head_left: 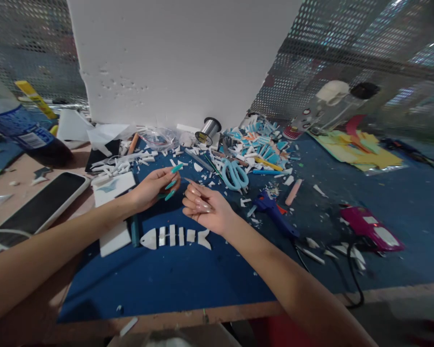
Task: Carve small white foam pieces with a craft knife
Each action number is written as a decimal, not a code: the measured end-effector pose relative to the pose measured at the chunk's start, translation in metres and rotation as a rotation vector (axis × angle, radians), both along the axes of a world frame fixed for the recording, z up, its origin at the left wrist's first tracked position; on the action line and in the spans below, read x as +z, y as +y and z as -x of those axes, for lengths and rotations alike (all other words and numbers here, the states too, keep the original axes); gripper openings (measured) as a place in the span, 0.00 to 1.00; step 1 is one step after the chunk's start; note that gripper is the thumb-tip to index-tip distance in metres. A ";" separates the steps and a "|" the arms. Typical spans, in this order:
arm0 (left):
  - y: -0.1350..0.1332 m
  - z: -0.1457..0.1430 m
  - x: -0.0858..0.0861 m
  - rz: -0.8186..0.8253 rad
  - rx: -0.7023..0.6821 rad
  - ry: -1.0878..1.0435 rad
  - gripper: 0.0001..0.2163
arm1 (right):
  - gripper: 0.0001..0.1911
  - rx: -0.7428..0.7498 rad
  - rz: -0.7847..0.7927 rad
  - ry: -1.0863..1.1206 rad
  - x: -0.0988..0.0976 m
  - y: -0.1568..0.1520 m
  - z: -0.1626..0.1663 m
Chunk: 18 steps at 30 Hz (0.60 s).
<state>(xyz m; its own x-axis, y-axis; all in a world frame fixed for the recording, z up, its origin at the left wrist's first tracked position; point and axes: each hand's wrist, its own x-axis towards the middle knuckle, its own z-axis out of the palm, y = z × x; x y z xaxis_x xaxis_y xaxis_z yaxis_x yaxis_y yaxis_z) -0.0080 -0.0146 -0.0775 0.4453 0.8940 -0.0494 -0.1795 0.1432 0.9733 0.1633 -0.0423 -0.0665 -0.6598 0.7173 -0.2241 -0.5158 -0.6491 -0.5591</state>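
My left hand (157,189) and my right hand (210,207) are raised close together over the blue mat (159,284), fingertips nearly meeting. Both have their fingers curled in a pinch. Something thin and pale seems to lie between the fingertips, too fine to make out. Below them on the mat lies a white fish-skeleton shape in separate pieces: a head (149,239), several upright strips (172,235) and a tail (204,239). A spool of shiny silver strand (209,131) stands behind the hands. Light-blue scissors (234,174) rest right of it, among scraps.
White and blue offcuts (264,142) heap against the white foam board (181,58). On the right are a blue glue gun (278,214), a magenta device (372,228) with a black cable, and yellow sheets (358,149). A phone (39,207) and a bottle (25,130) are left.
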 end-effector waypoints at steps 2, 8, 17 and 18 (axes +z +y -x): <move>0.000 0.000 -0.002 -0.002 0.001 -0.018 0.17 | 0.25 -0.020 -0.054 0.012 0.001 -0.001 0.001; -0.002 0.001 -0.002 -0.037 0.002 0.022 0.16 | 0.19 -0.267 -0.368 -0.211 -0.008 -0.005 0.005; -0.003 -0.002 0.007 -0.080 0.018 0.102 0.16 | 0.18 -0.455 -0.590 -0.478 -0.011 -0.010 0.008; -0.004 -0.002 0.007 -0.078 0.022 0.100 0.16 | 0.18 -0.461 -0.599 -0.494 -0.010 -0.011 0.008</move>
<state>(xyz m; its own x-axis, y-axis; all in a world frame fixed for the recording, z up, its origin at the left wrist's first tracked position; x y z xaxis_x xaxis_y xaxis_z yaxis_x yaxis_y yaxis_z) -0.0055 -0.0181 -0.0706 0.4223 0.9062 -0.0224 -0.0830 0.0633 0.9945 0.1554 -0.0528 -0.0766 -0.2057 0.9745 0.0902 -0.2636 0.0335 -0.9640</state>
